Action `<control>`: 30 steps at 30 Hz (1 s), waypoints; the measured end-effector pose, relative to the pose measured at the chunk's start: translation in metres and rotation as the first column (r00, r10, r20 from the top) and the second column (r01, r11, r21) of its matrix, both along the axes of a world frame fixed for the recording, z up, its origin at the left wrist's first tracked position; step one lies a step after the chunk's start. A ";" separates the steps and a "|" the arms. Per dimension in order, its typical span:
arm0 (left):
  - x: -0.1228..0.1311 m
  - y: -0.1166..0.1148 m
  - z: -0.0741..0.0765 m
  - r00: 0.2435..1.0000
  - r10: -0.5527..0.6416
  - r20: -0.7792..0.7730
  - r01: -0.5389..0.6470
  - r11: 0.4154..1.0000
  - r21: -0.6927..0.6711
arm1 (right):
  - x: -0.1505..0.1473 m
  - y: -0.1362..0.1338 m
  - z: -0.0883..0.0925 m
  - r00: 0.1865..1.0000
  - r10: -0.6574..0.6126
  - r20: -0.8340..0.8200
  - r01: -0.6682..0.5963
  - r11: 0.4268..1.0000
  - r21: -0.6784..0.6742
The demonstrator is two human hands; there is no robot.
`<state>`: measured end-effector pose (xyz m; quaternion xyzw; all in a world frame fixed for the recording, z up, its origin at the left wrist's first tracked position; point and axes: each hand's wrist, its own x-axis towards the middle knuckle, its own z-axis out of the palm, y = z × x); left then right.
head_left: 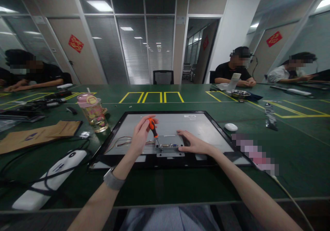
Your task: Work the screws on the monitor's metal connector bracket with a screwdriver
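A flat display panel [206, 125] with a grey back and black frame lies on the table before me. On its near part sits a metal bracket box [167, 149] with video ports along its front side. My left hand [141, 133] grips an orange and black screwdriver [153, 127], its shaft slanting down to the left end of the box. The exact spot where its tip rests is too small to make out. With fingers spread, my right hand [193, 143] touches the right end of the box. Thin cables [123, 140] run left from the box, partly behind my left hand.
Left of the panel stand a pink-lidded bottle [94, 113], a paper bag [59, 129] and a white device [51, 179] with black cable. A white case [231, 127] and a blurred phone-like item [255, 154] lie right. Several people sit across the table [165, 186].
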<state>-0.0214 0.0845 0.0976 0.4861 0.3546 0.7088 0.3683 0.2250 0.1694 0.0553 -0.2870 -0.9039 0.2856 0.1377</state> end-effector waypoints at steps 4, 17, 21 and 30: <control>0.000 -0.003 -0.001 0.946 0.190 -0.262 -0.181 0.982 0.058 | 0.000 -0.001 0.001 1.000 -0.008 0.017 0.008 1.000 -0.004; -0.001 -0.001 -0.006 0.945 0.208 -0.252 -0.183 0.976 0.118 | 0.000 -0.002 0.003 0.999 -0.007 0.034 0.006 1.000 0.019; -0.002 -0.002 -0.005 0.975 0.126 -0.182 -0.115 0.991 0.071 | 0.003 0.002 0.002 1.000 0.002 0.007 -0.002 0.999 -0.041; -0.002 -0.003 -0.004 0.938 0.206 -0.278 -0.183 0.977 0.106 | 0.006 0.008 -0.001 0.999 -0.008 -0.051 0.002 0.995 -0.101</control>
